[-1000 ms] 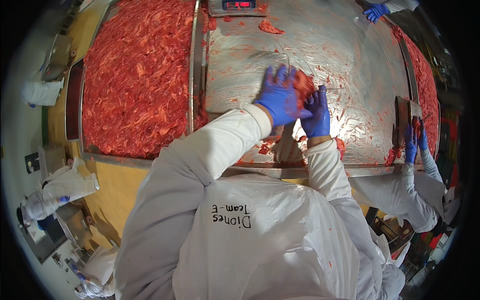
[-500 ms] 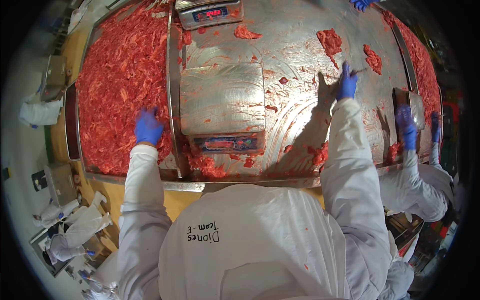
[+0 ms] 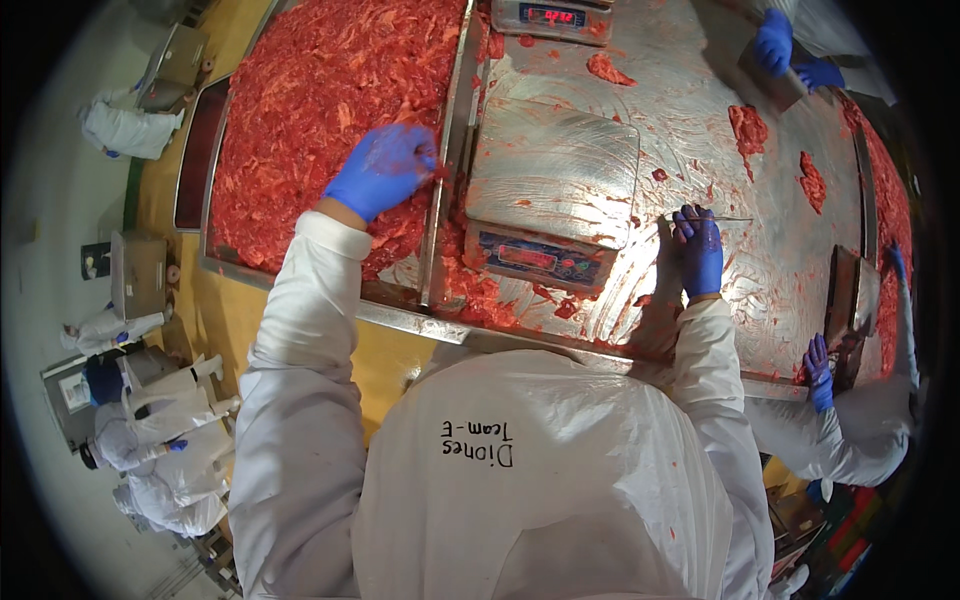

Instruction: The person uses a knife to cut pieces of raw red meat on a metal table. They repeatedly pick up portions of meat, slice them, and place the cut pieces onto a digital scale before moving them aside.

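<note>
My left hand [image 3: 385,170], in a blue glove, hovers over the right side of a heap of red meat trimmings [image 3: 310,110] beside the metal divider. Its fingers are closed and slightly blurred, with a small dark red piece of meat [image 3: 440,173] at the fingertips. Over the steel table [image 3: 690,110], my right hand [image 3: 702,255] is closed on a thin metal tool [image 3: 735,218] that points right; its exact kind is unclear. Between my hands stands a scale [image 3: 555,170] with meat smears on its steel plate.
Loose meat pieces [image 3: 748,135] lie on the table. A second scale [image 3: 552,18] stands at the far side. Co-workers' gloved hands show at the far right [image 3: 773,42] and near right [image 3: 818,372], close to another scale [image 3: 848,295]. More meat [image 3: 885,200] lies beyond the right divider.
My left hand has lifted off the meat heap toward the divider, its fingers now closed. My right hand has drawn nearer to me. The view has shifted, and a co-worker has come in at the far right.
</note>
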A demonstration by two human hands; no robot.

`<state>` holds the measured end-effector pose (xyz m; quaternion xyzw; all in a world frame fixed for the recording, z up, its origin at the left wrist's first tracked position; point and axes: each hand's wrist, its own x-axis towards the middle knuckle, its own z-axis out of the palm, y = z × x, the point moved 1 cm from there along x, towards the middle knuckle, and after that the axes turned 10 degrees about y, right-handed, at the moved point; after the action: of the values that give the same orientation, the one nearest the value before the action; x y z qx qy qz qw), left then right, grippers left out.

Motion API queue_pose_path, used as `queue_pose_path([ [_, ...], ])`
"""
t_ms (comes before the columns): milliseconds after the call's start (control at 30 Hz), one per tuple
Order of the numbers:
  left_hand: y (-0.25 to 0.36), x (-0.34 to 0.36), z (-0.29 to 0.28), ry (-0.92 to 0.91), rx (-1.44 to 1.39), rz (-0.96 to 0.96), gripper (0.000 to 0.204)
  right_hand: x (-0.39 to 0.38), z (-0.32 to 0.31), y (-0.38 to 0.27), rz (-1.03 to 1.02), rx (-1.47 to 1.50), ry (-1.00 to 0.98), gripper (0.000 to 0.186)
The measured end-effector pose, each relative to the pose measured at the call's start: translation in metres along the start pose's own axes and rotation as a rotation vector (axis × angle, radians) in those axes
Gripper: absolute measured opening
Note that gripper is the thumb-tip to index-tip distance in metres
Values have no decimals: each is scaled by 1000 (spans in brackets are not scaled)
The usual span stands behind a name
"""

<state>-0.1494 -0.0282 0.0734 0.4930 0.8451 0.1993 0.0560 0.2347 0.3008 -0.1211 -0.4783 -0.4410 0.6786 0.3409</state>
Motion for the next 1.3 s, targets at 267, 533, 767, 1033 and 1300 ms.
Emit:
queue_pose_path([
  [267,88,41,-32,31,-364,367,15,-40,-10,14,-27,-76,17,39],
  [533,147,70,-60,81,-479,639,21,-106,5,20,117,139,127,35],
  [767,103,57,35,-405,-480,603,52,-119,-11,52,162,211,16,39],
  [1033,-56,-90,56,-427,-92,-112,57,-227,39,41,-547,-871,214,81],
  [1300,-42,-61,26,-211,-473,-15,16,-223,37,52,-400,-766,183,82],
])
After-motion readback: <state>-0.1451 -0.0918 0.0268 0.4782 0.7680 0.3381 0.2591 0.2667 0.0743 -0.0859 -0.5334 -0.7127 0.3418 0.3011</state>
